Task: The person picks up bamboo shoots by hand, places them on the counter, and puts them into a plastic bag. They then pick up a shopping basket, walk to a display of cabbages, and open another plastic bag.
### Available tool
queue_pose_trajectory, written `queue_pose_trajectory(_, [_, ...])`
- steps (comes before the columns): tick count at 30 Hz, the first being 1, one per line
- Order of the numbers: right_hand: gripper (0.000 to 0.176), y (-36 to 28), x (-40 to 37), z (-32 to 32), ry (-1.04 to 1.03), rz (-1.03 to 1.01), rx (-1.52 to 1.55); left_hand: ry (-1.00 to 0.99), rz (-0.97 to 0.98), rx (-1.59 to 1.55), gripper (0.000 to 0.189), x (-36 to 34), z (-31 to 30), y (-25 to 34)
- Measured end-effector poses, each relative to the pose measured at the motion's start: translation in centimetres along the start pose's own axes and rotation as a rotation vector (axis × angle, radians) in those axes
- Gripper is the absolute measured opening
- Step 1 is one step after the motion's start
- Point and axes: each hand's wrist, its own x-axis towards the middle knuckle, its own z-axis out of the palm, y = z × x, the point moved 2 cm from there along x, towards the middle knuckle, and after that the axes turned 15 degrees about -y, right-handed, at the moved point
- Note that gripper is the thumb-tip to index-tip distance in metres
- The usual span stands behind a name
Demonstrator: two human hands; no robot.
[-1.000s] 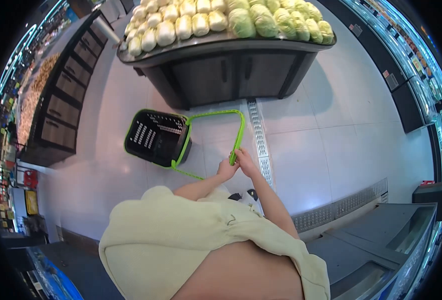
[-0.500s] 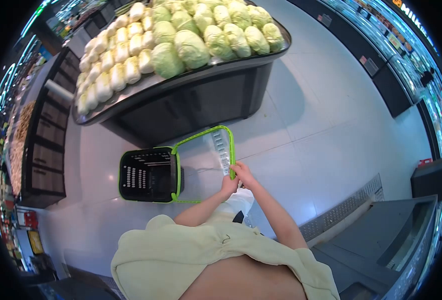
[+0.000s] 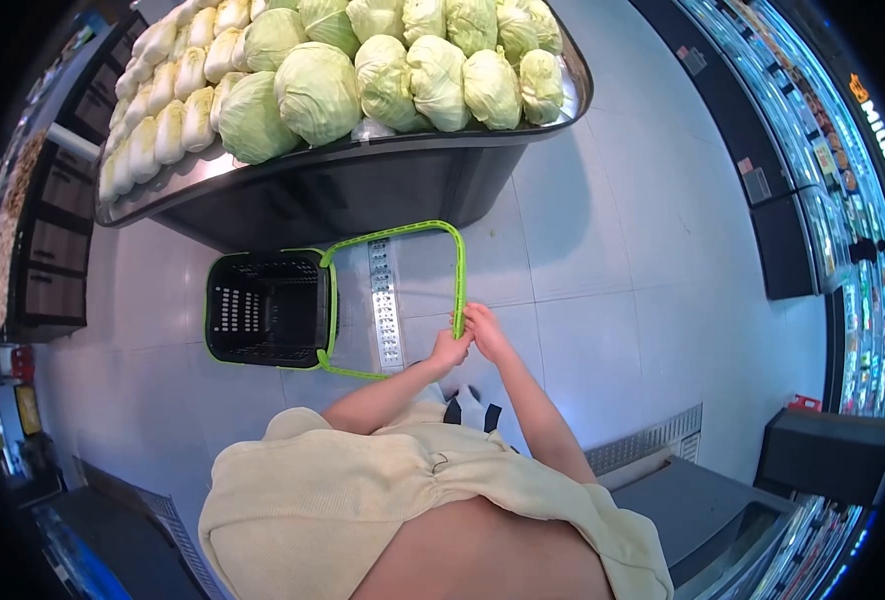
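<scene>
A black shopping basket (image 3: 238, 310) with a green rim is at the left of the floor, its dark interior facing up and no goods visible in it. Its long green handle (image 3: 460, 265) stretches out to the right toward my body. My left hand (image 3: 451, 350) is closed around the end of this handle. Just beside it, my right hand (image 3: 483, 328) also grips the handle, fingers bent over it. The two hands touch or nearly touch.
Ahead stands a dark display stand (image 3: 333, 195) bearing rows of round cabbages (image 3: 318, 92) and napa cabbages (image 3: 170, 132). Refrigerated shelves (image 3: 813, 150) run along the right. A grey counter (image 3: 678, 515) is close at my lower right. Wooden bins (image 3: 58, 255) stand at far left.
The view has moved forward, so the cabbage stand appears nearer. The basket has come along, and both hands stay on its handle.
</scene>
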Motion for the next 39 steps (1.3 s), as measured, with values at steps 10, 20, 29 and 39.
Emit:
queue_pose_trajectory(10, [0.030,-2.9,3.6,-8.7,-0.193,0.370,-0.386,-0.049,-0.206,0.371,0.047,6.0,4.6,-1.0])
queue_pose_trajectory(20, [0.018,-7.8,4.6,-8.3,-0.494,0.623,-0.584,0.012,-0.099,0.164,0.044,4.7,5.4,-0.7])
queue_pose_trajectory(29, [0.022,-9.4,6.0,-9.1,-0.549,0.893,-0.668,-0.174,-0.476,0.004,0.068,3.8,1.9,-1.4])
queue_pose_trajectory(39, [0.019,-22.0,15.6,-6.7,-0.377,0.587,-0.669,0.732,0.067,0.452,0.033,6.8,-10.9,11.6])
